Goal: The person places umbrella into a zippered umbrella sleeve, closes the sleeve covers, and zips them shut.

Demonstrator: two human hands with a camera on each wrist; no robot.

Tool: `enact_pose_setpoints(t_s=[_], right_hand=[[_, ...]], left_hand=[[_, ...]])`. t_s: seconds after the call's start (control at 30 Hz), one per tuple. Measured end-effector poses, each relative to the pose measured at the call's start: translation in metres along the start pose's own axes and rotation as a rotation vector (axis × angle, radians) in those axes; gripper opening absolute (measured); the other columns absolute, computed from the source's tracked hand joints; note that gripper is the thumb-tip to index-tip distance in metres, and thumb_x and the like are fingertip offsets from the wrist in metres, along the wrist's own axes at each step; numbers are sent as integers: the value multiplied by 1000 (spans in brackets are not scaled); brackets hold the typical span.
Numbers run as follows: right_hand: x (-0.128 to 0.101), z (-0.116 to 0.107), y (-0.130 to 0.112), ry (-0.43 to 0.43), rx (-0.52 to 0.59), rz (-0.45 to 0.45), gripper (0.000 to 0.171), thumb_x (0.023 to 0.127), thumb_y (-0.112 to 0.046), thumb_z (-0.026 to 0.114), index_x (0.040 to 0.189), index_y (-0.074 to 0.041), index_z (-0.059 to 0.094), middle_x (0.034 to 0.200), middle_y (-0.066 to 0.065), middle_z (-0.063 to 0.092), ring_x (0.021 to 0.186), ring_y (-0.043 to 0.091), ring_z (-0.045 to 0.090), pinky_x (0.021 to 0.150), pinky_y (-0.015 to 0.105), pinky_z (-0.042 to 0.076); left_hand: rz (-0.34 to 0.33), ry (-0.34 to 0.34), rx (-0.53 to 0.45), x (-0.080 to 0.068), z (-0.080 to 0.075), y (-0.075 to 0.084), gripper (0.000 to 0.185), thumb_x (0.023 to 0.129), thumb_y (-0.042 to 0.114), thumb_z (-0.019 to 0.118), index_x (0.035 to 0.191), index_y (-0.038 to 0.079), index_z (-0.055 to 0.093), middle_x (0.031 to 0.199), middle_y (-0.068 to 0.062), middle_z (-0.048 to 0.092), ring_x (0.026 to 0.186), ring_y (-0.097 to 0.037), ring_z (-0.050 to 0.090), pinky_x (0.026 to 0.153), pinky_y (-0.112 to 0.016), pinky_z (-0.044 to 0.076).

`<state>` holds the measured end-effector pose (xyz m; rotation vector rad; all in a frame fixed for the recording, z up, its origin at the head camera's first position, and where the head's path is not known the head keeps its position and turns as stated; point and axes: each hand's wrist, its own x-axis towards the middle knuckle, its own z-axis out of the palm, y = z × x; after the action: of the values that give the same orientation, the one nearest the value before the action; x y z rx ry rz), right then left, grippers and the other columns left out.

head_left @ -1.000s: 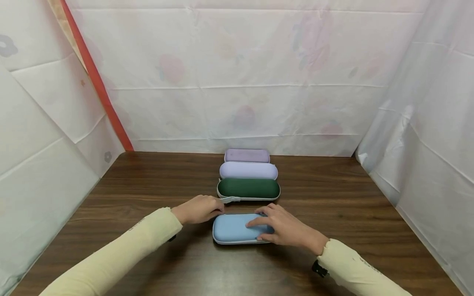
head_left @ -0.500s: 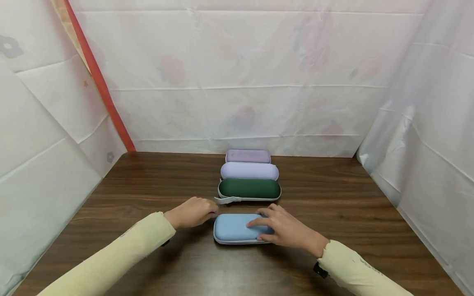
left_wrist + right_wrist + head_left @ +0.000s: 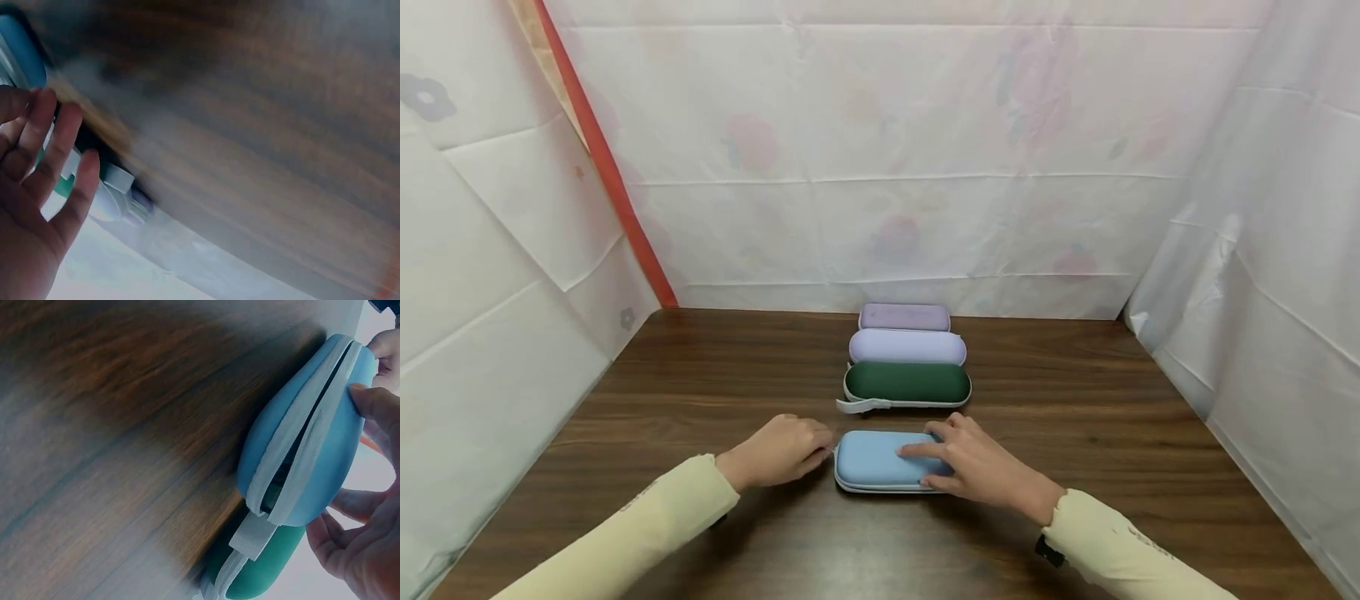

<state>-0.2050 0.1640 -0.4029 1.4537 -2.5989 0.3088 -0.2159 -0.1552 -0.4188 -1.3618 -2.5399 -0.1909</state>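
A light blue zip case (image 3: 867, 461) with a hard shell lies flat on the wooden table. My right hand (image 3: 977, 467) grips its right end, the index finger resting on the lid and the thumb at the front side. At the left end, my left hand (image 3: 781, 450) pinches what looks like the zipper pull, mostly hidden by the fingers. In the right wrist view, a dark gap shows between the zipper tapes (image 3: 310, 425) along the near end of the blue case. In the left wrist view, my left fingers (image 3: 65, 134) are beside the corner of the blue case (image 3: 24, 53).
Behind the blue case, a dark green case (image 3: 908, 382) with a grey strap (image 3: 862, 406), a lavender case (image 3: 907, 347) and a purple case (image 3: 904, 317) lie in a row. White patterned sheets (image 3: 880, 150) hang behind and at both sides of the table (image 3: 1075, 417).
My left hand has moved from the blue case's back left corner round to its left end, towards me and a little left. My right hand stays on the case.
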Motion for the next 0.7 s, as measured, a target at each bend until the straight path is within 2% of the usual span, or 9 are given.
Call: enact_pose_setpoints(t_s=[0.17,0.3,0.5,0.7], right_hand=[[2,0,-5,-2,-23,50,43,87,-38,69,128,-28,62,113,9,60,92,23,49,78,41,40],[3,0,-10,-3,-20,107,42,86,-38,70,126,-28,64,111,12,62,88,24,50,75,39,39],[2,0,-21,-8,7,189,42,87,-36,70,127,-26,63,111,15,63,91,27,52,76,41,39],[4,1,-40,19,-67,271,44,85,-38,71,126,-24,64,96,13,65,70,18,44,62,33,35]], left_hand=[[32,75,172,-3,4,8,15,80,12,69,73,15,57,71,6,55,65,-10,55,51,-25,30],[36,106,225,-3,7,13,10,81,14,68,76,14,60,72,5,56,65,-11,57,51,-26,31],[-4,147,211,-4,9,21,13,77,14,69,73,15,56,71,6,55,65,-11,56,50,-27,35],[-47,176,141,0,13,36,21,75,11,68,68,17,49,63,8,48,58,-8,51,48,-26,36]])
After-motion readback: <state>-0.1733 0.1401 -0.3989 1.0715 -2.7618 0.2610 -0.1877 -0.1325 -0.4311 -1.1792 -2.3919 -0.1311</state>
